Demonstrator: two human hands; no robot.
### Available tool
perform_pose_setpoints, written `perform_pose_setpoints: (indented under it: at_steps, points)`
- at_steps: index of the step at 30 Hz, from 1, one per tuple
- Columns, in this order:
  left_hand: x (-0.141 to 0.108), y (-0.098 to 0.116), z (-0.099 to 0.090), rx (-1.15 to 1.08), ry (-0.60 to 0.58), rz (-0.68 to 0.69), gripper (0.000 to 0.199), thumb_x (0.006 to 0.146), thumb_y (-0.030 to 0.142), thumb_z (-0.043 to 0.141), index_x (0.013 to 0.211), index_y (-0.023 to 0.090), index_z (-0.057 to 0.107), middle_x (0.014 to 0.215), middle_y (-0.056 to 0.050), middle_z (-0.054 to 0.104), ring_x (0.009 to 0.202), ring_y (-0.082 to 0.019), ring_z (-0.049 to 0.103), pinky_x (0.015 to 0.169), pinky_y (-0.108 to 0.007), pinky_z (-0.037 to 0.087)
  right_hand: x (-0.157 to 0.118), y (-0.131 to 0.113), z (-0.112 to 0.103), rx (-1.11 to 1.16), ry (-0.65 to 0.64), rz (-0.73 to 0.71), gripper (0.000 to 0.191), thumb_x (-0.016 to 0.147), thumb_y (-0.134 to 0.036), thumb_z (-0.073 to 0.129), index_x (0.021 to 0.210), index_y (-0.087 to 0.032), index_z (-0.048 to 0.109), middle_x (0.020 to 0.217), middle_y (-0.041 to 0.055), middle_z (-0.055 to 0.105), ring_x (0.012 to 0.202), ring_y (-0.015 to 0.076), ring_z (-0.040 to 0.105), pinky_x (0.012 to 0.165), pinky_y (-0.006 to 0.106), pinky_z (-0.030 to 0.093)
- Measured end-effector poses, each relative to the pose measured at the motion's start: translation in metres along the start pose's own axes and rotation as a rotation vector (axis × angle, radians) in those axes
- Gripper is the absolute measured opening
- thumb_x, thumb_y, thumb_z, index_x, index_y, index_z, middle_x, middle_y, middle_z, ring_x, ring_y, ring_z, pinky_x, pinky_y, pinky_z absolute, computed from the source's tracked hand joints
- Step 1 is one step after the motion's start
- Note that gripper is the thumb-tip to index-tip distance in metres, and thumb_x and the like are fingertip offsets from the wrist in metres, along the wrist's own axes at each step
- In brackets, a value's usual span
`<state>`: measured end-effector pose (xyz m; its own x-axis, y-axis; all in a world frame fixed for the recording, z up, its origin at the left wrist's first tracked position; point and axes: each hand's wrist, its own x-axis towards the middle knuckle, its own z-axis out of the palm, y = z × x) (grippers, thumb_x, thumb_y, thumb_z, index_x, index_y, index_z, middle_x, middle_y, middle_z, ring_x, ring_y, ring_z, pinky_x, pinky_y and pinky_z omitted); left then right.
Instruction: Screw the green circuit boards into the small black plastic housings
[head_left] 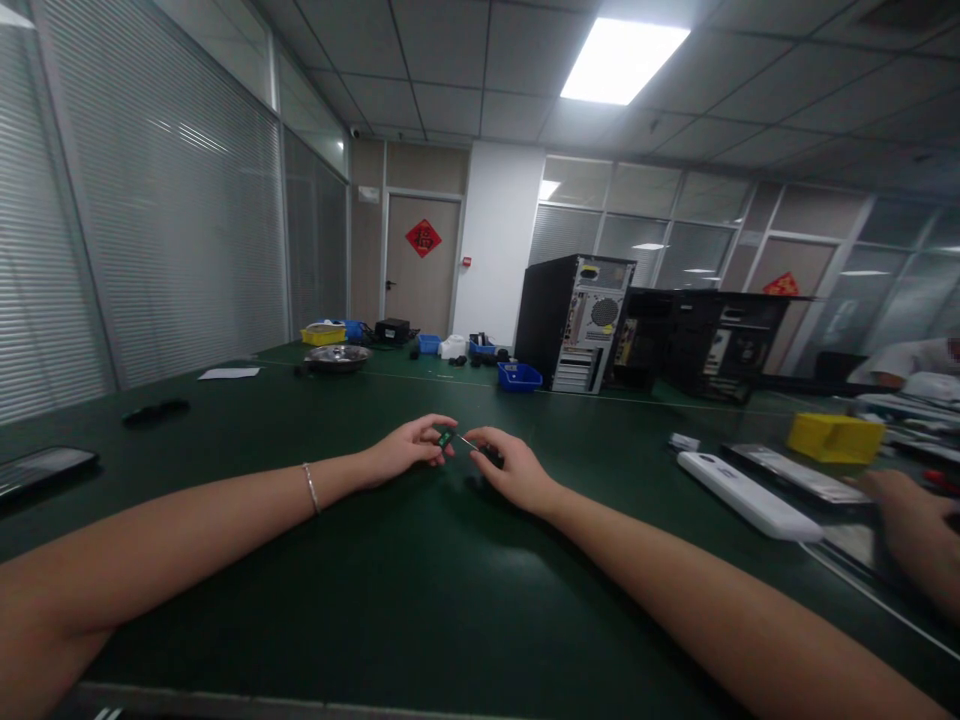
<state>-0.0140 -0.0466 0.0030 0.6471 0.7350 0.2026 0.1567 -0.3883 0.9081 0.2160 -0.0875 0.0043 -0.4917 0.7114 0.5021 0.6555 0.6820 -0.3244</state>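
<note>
Between the thumb and fingers of my left hand point(412, 446) is a small green circuit board point(446, 438), held above the green table point(360, 610). My right hand point(514, 468) is closed round the dark handle of a screwdriver point(491, 455). Its thin metal shaft points left at the board; whether the tip touches it I cannot tell. Both hands are close together over the middle of the table.
A white power strip point(746, 495), a flat metal-topped drive point(795, 473) and a yellow bin point(836, 438) lie right, near another person's hand point(919, 530). Computer towers point(574, 320), a blue bin point(519, 377) and a metal bowl point(336, 360) stand behind. A phone point(45, 470) lies left.
</note>
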Motion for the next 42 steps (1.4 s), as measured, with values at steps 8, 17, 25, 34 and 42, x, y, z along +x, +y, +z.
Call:
perform_pose_setpoints:
  at_steps: [8, 17, 25, 34, 42]
  points:
    - [-0.001, 0.006, -0.001, 0.039, -0.022, -0.004, 0.048, 0.082, 0.017, 0.05, 0.129, 0.014, 0.055, 0.098, -0.008, 0.062, 0.081, -0.018, 0.056, 0.072, -0.031, 0.044, -0.001, -0.002, 0.0, -0.076, -0.036, -0.03, 0.023, 0.095, -0.027, 0.056, 0.116, -0.017, 0.059, 0.112, 0.0068, 0.064, 0.092, 0.0197, 0.065, 0.08, 0.039, 0.055]
    - [-0.007, 0.011, 0.009, 0.192, 0.016, 0.1, 0.033, 0.09, 0.036, 0.054, 0.117, 0.018, 0.059, 0.094, -0.004, 0.064, 0.079, -0.017, 0.058, 0.072, -0.029, 0.047, -0.002, -0.003, 0.0, -0.096, -0.038, -0.074, 0.022, 0.095, -0.027, 0.056, 0.114, -0.017, 0.06, 0.112, 0.0068, 0.064, 0.094, 0.0199, 0.065, 0.081, 0.04, 0.054]
    - [-0.008, 0.016, 0.007, 0.261, 0.151, 0.166, 0.026, 0.086, 0.029, 0.061, 0.108, 0.017, 0.068, 0.104, -0.007, 0.068, 0.095, -0.022, 0.06, 0.088, -0.034, 0.045, -0.002, -0.004, -0.002, -0.068, -0.01, -0.104, 0.022, 0.095, -0.027, 0.056, 0.114, -0.016, 0.06, 0.11, 0.0065, 0.065, 0.092, 0.0195, 0.065, 0.08, 0.039, 0.054]
    - [-0.006, 0.013, 0.012, 0.172, 0.132, 0.133, 0.03, 0.086, 0.028, 0.06, 0.111, 0.013, 0.068, 0.096, -0.008, 0.072, 0.082, -0.02, 0.066, 0.078, -0.032, 0.054, -0.003, -0.005, 0.0, -0.05, 0.039, -0.12, 0.02, 0.095, -0.027, 0.056, 0.111, -0.016, 0.061, 0.11, 0.0063, 0.065, 0.092, 0.0194, 0.065, 0.08, 0.039, 0.054]
    - [-0.005, 0.015, 0.015, 0.231, 0.17, 0.113, 0.032, 0.087, 0.028, 0.057, 0.111, 0.008, 0.067, 0.095, -0.011, 0.073, 0.079, -0.02, 0.068, 0.075, -0.031, 0.055, -0.002, -0.003, 0.002, -0.065, 0.035, -0.108, 0.02, 0.095, -0.027, 0.056, 0.111, -0.016, 0.061, 0.11, 0.0064, 0.065, 0.093, 0.0193, 0.065, 0.08, 0.039, 0.054]
